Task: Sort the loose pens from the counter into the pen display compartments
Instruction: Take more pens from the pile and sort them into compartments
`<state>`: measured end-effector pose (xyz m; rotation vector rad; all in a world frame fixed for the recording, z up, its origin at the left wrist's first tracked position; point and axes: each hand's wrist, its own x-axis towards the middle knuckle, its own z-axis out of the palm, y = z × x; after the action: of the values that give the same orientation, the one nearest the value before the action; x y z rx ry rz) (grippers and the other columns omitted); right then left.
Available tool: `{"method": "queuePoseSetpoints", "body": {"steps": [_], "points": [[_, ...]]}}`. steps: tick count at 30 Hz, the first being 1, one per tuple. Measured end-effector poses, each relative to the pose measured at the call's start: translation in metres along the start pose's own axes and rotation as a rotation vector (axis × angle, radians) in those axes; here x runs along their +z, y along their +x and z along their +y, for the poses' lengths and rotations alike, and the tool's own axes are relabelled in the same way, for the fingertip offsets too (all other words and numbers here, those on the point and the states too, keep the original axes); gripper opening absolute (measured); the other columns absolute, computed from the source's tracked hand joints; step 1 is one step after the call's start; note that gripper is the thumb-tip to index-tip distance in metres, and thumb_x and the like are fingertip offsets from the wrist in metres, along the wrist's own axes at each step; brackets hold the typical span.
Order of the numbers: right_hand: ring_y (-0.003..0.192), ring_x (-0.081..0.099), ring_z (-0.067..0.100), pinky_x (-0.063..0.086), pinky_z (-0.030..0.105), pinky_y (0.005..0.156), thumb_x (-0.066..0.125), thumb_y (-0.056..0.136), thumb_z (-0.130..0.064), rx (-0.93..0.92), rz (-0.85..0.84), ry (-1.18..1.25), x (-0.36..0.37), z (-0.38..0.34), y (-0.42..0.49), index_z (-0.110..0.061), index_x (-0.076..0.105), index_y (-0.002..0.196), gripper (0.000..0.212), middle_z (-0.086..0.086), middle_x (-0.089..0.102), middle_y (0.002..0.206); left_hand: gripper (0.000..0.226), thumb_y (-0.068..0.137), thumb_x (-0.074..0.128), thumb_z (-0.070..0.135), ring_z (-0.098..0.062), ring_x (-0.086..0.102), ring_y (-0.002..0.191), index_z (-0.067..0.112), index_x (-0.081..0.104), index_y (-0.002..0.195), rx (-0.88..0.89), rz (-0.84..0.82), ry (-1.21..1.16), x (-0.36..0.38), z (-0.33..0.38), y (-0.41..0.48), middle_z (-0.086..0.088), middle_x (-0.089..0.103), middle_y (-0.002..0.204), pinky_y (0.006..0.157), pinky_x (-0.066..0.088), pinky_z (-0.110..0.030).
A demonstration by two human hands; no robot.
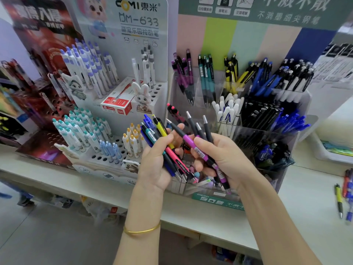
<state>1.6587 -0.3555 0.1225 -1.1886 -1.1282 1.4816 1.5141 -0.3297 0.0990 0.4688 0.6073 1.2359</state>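
Observation:
My left hand [155, 159] grips a bundle of mixed pens [162, 142]: yellow, teal, blue, pink and black ones, fanned out with clickers up. My right hand [219, 155] holds several purple pens [193, 144] with black grips, crossing toward the left-hand bundle. Both hands hover in front of the clear acrylic pen display [267, 131]. Its back compartments hold purple pens [184, 77], teal pens [207, 77], yellow pens [232, 73], blue pens [262, 77] and white-and-black pens [296, 79]. A few loose pens [345, 196] lie on the counter [309, 197] at the far right.
A white display stand [122, 104] of cartoon pens with a red box [118, 104] stands to the left. A dark red stand [38, 73] is further left. Front compartments hold white, black and blue pens. A white tray [332, 152] sits at the right.

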Motion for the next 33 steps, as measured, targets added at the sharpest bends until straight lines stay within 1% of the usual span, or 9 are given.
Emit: {"method": "queuePoseSetpoints", "body": {"steps": [6, 10, 13, 15, 19, 21, 23, 29, 33], "points": [[0.037, 0.042, 0.010, 0.036, 0.018, 0.031, 0.060, 0.085, -0.021, 0.118, -0.205, 0.060, -0.008, -0.004, 0.006, 0.003, 0.057, 0.102, 0.029, 0.008, 0.054, 0.067, 0.016, 0.078, 0.062, 0.014, -0.008, 0.046, 0.051, 0.015, 0.077, 0.078, 0.027, -0.092, 0.189, 0.004, 0.002, 0.000, 0.002, 0.060, 0.062, 0.046, 0.044, -0.015], [0.036, 0.036, 0.010, 0.033, 0.018, 0.032, 0.055, 0.092, -0.029, 0.162, -0.303, -0.093, -0.011, -0.008, 0.007, -0.005, 0.060, 0.093, 0.024, 0.004, 0.047, 0.059, 0.045, 0.074, 0.062, 0.007, -0.012, 0.051, 0.059, 0.007, 0.059, 0.119, -0.005, -0.152, 0.206, 0.007, 0.004, -0.001, -0.004, 0.069, 0.073, 0.046, 0.046, -0.018], [0.037, 0.038, 0.014, 0.035, 0.021, 0.034, 0.054, 0.096, -0.016, 0.178, -0.365, -0.217, -0.010, -0.014, 0.009, -0.009, 0.055, 0.093, 0.008, 0.006, 0.043, 0.059, 0.056, 0.076, 0.065, 0.004, -0.024, 0.059, 0.088, 0.013, 0.050, 0.129, -0.021, -0.205, 0.296, 0.005, 0.005, 0.000, -0.006, 0.073, 0.077, 0.083, 0.056, -0.042], [0.037, 0.040, 0.016, 0.036, 0.023, 0.035, 0.056, 0.095, -0.012, 0.192, -0.411, -0.265, -0.010, -0.017, 0.011, -0.013, 0.054, 0.090, 0.005, 0.008, 0.043, 0.061, 0.060, 0.077, 0.069, 0.000, -0.020, 0.054, 0.078, 0.015, 0.050, 0.132, -0.040, -0.208, 0.324, 0.003, 0.006, 0.001, -0.009, 0.073, 0.082, 0.101, 0.041, -0.054], [0.045, 0.044, 0.022, 0.037, 0.024, 0.037, 0.058, 0.093, -0.013, 0.226, -0.411, -0.352, -0.010, -0.014, 0.017, -0.012, 0.047, 0.090, 0.011, 0.006, 0.049, 0.060, 0.062, 0.074, 0.072, 0.001, -0.013, 0.057, 0.066, 0.020, 0.053, 0.130, -0.062, -0.194, 0.340, 0.003, 0.007, 0.005, -0.017, 0.073, 0.100, 0.090, 0.051, -0.046], [0.049, 0.045, 0.024, 0.037, 0.026, 0.040, 0.058, 0.091, -0.012, 0.236, -0.393, -0.356, -0.009, -0.010, 0.019, -0.013, 0.044, 0.091, 0.014, 0.007, 0.049, 0.062, 0.057, 0.077, 0.068, 0.000, -0.017, 0.064, 0.073, 0.018, 0.054, 0.129, -0.055, -0.156, 0.366, 0.005, 0.005, 0.006, -0.010, 0.074, 0.088, 0.072, 0.060, -0.037], [0.046, 0.046, 0.023, 0.038, 0.027, 0.040, 0.059, 0.090, -0.011, 0.224, -0.378, -0.334, -0.009, -0.008, 0.019, -0.013, 0.045, 0.091, 0.014, 0.009, 0.050, 0.064, 0.046, 0.084, 0.060, -0.005, -0.011, 0.063, 0.057, 0.016, 0.057, 0.125, -0.037, -0.104, 0.350, 0.009, 0.004, 0.004, -0.004, 0.073, 0.078, 0.055, 0.056, -0.028], [0.060, 0.060, 0.029, 0.052, 0.036, 0.056, 0.070, 0.084, -0.023, 0.146, -0.324, -0.289, -0.021, -0.006, 0.018, -0.006, 0.050, 0.108, 0.036, 0.015, 0.064, 0.080, 0.037, 0.088, 0.057, -0.006, -0.006, 0.057, 0.048, 0.017, 0.060, 0.116, 0.062, -0.041, 0.263, 0.008, -0.001, 0.005, -0.005, 0.072, 0.085, 0.054, 0.055, -0.023], [0.056, 0.062, 0.022, 0.051, 0.025, 0.048, 0.066, 0.087, -0.008, 0.094, -0.280, -0.134, -0.031, -0.002, 0.006, -0.008, 0.055, 0.117, 0.032, 0.017, 0.068, 0.087, 0.042, 0.078, 0.066, 0.000, -0.003, 0.053, 0.045, 0.016, 0.057, 0.115, 0.195, -0.009, 0.092, 0.000, 0.002, 0.012, -0.004, 0.071, 0.085, 0.049, 0.049, -0.017]]}}
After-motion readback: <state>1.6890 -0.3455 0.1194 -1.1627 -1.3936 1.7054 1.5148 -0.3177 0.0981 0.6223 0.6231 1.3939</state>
